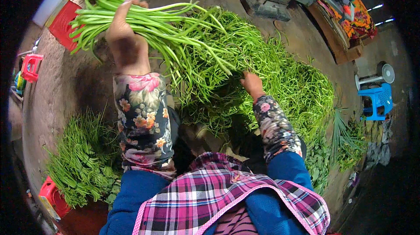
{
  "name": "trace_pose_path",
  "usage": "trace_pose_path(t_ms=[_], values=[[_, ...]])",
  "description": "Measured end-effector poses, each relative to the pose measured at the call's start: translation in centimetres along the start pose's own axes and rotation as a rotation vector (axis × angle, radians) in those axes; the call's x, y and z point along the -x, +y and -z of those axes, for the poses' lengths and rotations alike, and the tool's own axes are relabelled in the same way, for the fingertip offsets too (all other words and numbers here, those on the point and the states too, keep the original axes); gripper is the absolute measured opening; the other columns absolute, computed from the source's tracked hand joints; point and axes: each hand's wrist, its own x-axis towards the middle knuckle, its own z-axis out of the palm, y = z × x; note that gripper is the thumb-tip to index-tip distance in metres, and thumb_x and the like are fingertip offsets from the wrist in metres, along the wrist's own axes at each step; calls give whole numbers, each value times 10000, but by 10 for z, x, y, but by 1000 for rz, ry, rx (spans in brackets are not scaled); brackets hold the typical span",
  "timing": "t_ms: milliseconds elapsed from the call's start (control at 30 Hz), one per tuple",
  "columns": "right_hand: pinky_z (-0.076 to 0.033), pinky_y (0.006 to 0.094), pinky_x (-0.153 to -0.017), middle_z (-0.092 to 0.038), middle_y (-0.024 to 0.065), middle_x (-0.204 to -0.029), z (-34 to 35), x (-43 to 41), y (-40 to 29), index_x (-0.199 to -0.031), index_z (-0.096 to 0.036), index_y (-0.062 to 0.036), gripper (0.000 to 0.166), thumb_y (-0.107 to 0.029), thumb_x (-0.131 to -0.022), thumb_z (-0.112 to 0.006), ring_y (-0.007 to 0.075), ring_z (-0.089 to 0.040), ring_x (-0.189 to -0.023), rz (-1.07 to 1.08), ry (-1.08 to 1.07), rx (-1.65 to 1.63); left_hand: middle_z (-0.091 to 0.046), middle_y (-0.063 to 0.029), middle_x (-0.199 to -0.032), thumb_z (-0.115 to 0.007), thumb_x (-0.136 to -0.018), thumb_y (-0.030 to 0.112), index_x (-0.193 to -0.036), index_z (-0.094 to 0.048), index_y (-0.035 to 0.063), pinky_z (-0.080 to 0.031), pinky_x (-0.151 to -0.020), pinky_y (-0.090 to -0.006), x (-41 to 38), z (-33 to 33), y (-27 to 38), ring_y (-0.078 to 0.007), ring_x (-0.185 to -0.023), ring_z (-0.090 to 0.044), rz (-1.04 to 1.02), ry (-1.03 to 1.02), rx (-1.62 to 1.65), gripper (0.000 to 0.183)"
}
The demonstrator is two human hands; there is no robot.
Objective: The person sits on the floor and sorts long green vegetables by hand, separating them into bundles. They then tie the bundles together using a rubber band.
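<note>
A thick bunch of long green vegetable stems (157, 22) is gripped in my left hand (123, 33), raised at the upper left. The stems' right-hand ends trail over a large heap of similar thin green stems (282, 61) on the floor. My right hand (252, 84) is at the near edge of that heap, its fingers curled among the stems. Whether it grips any of them is too small to tell. Both my forearms wear floral sleeve covers (144, 117).
Bundled green stems (85, 166) lie at the lower left beside a red box (54, 195). A red stool (31, 67) and another red box (64, 25) stand to the left. At right are a blue plastic stool (377, 100), leafy greens (318, 163) and a cardboard box (339, 44).
</note>
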Motion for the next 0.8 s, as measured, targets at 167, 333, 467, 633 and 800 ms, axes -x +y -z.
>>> trace_pose_path(t_ms=[167, 333, 467, 633, 800], values=[[-542, 493, -737, -700, 173, -877, 21, -10, 1, -967, -694, -107, 218, -298, -869, -655, 384, -672, -827, 124, 68, 13, -653, -124, -960, -614, -905, 92, -1030, -601, -28, -516, -923, -390, -11, -7, 5, -260, -908, -645, 356, 134, 459, 174], [-531, 487, -715, -697, 168, -867, 140, 4, 9, -1024, -725, -144, 235, -314, -898, -623, 391, -661, -808, 217, 169, 77, -648, -100, -878, -636, -887, 93, -979, -603, -12, -517, -799, -345, -11, -7, 3, -220, -824, -647, 387, 39, 474, 144], [-532, 390, -719, -709, 155, -940, 201, 37, 21, -1105, -703, -81, 229, -138, -902, -615, 299, -685, -821, 244, 411, -237, -654, -88, -827, -645, -886, 86, -971, -611, 7, -515, -686, -305, -4, -22, 5, -195, -758, -652, 470, -90, 429, 121], [-496, 263, -751, -662, 24, -1063, 245, 70, 4, -1153, -656, -16, 285, -21, -924, -486, 111, -632, -940, 333, 346, -758, -674, -72, -813, -671, -874, 87, -902, -658, 3, -517, -672, -284, 13, -42, 1, -167, -729, -653, 528, -295, 346, 90], [-491, 231, -722, -676, 17, -1023, 259, 86, -13, -1132, -669, -7, 208, -105, -991, -551, 88, -629, -881, 447, 253, -1120, -676, -52, -818, -666, -895, 194, -913, -683, 19, -520, -680, -279, 41, -59, -7, -138, -739, -638, 767, -461, 301, 177]])
